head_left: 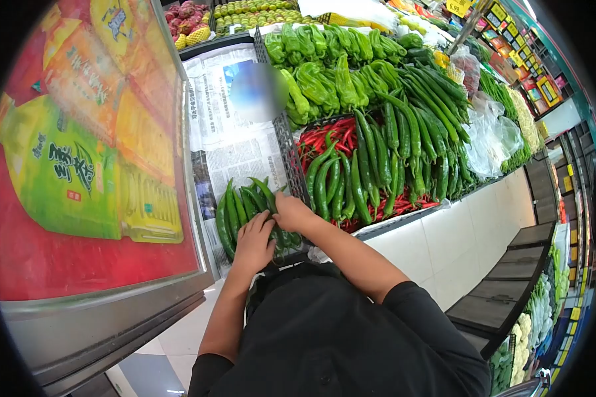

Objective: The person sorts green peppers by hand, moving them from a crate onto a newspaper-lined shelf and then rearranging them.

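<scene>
A small pile of long green chili peppers (231, 213) lies on newspaper (245, 155) at the near end of the stand, pointing mostly away from me. My left hand (253, 243) rests over the pile, its fingers stretched out flat across the peppers. Close beside it, my right hand (293, 214) is closed at the pile's right side, with the end of a green chili pepper against its fingers. The undersides of my right fingers are hidden. To the right, more long green peppers (367, 165) lie over red chilies (328, 140).
Light green peppers (318, 86) fill the back of the display. A black crate wall (286, 149) divides it from the newspaper. On the left stands a case with a red poster (86, 268). A clear plastic bag (487, 139) sits at the right.
</scene>
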The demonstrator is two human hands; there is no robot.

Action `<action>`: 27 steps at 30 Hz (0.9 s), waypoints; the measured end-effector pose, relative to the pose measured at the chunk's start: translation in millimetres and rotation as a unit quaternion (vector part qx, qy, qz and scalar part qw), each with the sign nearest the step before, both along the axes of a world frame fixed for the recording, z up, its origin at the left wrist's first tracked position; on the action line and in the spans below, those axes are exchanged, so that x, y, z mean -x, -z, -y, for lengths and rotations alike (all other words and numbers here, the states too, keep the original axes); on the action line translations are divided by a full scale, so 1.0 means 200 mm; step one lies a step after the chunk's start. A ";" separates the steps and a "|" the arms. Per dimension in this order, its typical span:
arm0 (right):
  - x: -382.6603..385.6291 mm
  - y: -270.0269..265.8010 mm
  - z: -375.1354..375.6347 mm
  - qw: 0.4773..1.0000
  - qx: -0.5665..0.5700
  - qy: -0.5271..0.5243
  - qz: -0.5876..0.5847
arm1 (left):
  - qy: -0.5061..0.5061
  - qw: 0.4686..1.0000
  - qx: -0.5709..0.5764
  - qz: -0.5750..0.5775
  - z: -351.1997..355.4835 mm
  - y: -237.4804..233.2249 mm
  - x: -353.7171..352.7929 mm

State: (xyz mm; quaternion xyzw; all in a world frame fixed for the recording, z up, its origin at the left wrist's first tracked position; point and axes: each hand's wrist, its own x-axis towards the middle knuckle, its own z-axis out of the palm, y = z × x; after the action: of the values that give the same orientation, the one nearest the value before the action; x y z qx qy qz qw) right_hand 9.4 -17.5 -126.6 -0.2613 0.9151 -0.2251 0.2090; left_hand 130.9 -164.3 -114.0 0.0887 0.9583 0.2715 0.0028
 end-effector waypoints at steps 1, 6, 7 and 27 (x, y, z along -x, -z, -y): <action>0.00 0.00 0.00 1.000 -0.004 -0.004 0.000 | 0.002 1.000 0.000 0.002 0.00 0.00 0.00; -0.01 -0.02 0.01 1.000 -0.011 -0.004 0.000 | -0.002 1.000 -0.009 0.005 0.01 0.00 0.00; -0.02 -0.01 0.00 1.000 -0.004 -0.003 -0.004 | -0.003 1.000 -0.013 0.007 0.01 -0.01 0.00; 0.08 -0.67 -1.00 0.939 -0.062 0.267 -0.207 | 0.046 0.984 -0.168 -0.040 -0.26 -0.58 0.15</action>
State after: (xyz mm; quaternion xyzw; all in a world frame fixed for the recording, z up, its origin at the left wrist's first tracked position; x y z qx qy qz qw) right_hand -5.8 181.6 8.0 -0.0353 0.9863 -0.1566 -0.0371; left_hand 101.0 -111.7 1.4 0.1422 0.8934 0.4245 -0.0377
